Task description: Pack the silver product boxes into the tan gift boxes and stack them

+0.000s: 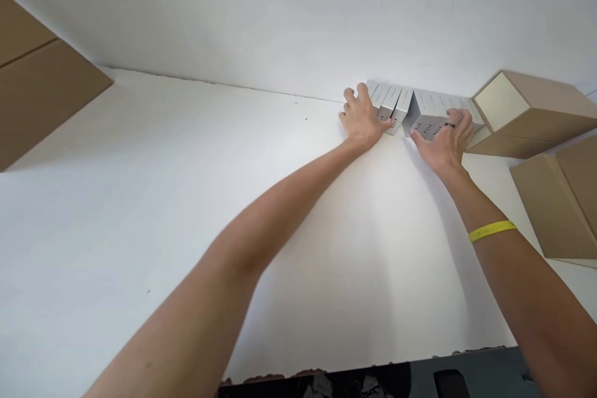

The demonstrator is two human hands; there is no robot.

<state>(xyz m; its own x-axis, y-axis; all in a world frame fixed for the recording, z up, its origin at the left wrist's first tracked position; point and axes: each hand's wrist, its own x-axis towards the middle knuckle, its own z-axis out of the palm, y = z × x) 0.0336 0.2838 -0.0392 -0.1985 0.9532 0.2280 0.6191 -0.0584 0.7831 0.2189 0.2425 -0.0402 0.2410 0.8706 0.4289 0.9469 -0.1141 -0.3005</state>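
Note:
A row of small silver-white boxes stands against the white wall at the upper right, split by a narrow gap. My left hand (362,118) grips the left group of boxes (400,106), its thumb on their front and its fingers curled at the far left end. Several boxes in that group lean slightly apart. Around the right group of boxes (426,111) my right hand (445,140) is closed, thumb at the front left corner and fingers over the right part. Dark printed marks show on the box fronts. The fingertips are partly hidden.
A brown cardboard box (536,106) stands just right of the row, with another carton (555,199) nearer me. A large carton (41,87) is at the far left. The white table surface (163,199) has a ragged front edge. Behind it rises a white wall (280,18).

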